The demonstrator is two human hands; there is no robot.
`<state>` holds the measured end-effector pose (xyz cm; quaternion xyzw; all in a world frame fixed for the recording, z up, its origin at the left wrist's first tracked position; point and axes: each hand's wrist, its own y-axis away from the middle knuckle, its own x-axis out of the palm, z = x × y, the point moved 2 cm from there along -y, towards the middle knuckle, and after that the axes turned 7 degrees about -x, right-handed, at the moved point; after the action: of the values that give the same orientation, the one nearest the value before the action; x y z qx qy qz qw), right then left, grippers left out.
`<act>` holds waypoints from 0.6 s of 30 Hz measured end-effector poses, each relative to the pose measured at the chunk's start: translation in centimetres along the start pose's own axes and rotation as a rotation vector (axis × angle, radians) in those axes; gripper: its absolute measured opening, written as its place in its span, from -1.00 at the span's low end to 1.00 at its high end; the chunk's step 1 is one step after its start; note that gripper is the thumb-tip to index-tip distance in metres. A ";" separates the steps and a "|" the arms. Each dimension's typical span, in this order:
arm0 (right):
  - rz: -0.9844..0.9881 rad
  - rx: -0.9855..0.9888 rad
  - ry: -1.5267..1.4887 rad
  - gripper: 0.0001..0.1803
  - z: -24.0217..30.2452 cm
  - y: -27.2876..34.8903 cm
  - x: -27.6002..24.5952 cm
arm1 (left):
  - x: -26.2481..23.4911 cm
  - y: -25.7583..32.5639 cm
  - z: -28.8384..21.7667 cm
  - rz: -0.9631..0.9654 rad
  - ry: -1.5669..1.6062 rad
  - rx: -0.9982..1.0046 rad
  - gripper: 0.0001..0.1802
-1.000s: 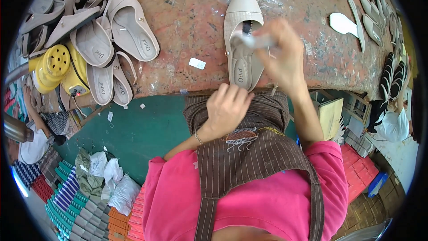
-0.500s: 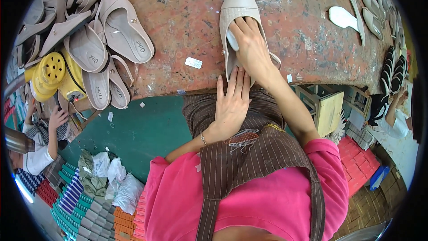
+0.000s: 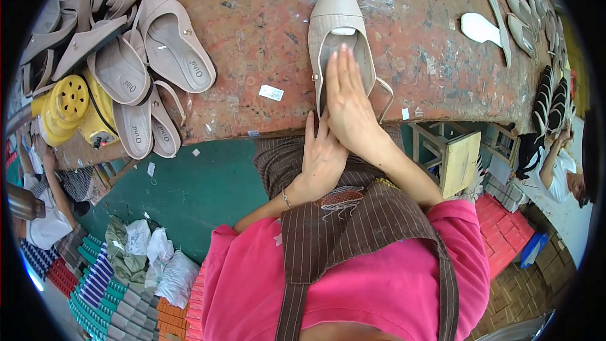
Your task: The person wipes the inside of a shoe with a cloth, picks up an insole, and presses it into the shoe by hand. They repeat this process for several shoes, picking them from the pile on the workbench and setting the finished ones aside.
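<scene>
A beige slingback shoe [image 3: 338, 7] lies on the worn reddish worktable [image 3: 252, 38], toe pointing away from me. My right hand [image 3: 351, 108] rests inside it with straight fingers laid flat along the insole. At the shoe's heel is my left hand [image 3: 320, 164], its visible fingers stretched out and partly covered by the right hand. Deep in the shoe's opening, a white piece [image 3: 343, 31] shows beyond my fingertips. The thin heel strap [image 3: 386, 96] loops out to the right of the shoe.
Finished beige shoes [image 3: 177, 44] are piled at the left, beside a yellow machine part [image 3: 71, 101]. Insoles [image 3: 481, 28] and more shoe pieces [image 3: 521, 33] lie at the right. A small white label [image 3: 271, 93] sits left of the shoe. Other people are at both sides.
My right hand has drawn back from the toe area and flattened, uncovering the white piece inside. My left fingers have slid slightly back toward me at the heel.
</scene>
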<state>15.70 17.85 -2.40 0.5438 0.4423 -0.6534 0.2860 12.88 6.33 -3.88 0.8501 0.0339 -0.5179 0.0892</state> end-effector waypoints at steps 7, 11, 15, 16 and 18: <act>-0.095 0.087 0.021 -0.54 -1.5 -3.2 2.4 | 0.3 0.0 0.1 0.080 0.001 -0.032 -0.42; 0.523 0.228 -0.381 -0.57 -4.4 -5.5 2.4 | -0.4 -0.2 -0.7 -0.027 -0.008 0.008 -0.36; 0.012 -0.019 -0.281 -0.70 -4.6 -3.3 2.1 | -0.7 -1.1 -1.1 -0.167 0.118 -0.044 -0.31; -0.224 -0.118 -0.542 -0.76 -5.2 -3.2 1.0 | -0.9 -2.0 -0.7 -0.254 0.126 -0.093 -0.54; 0.212 0.044 -1.133 -0.77 -9.1 -3.7 -3.3 | -2.1 -4.1 0.6 -0.243 0.181 -0.083 -0.67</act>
<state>17.49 27.20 1.57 0.1563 0.1494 -0.8194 0.5308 10.73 10.30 -2.78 0.8785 0.1657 -0.4444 0.0577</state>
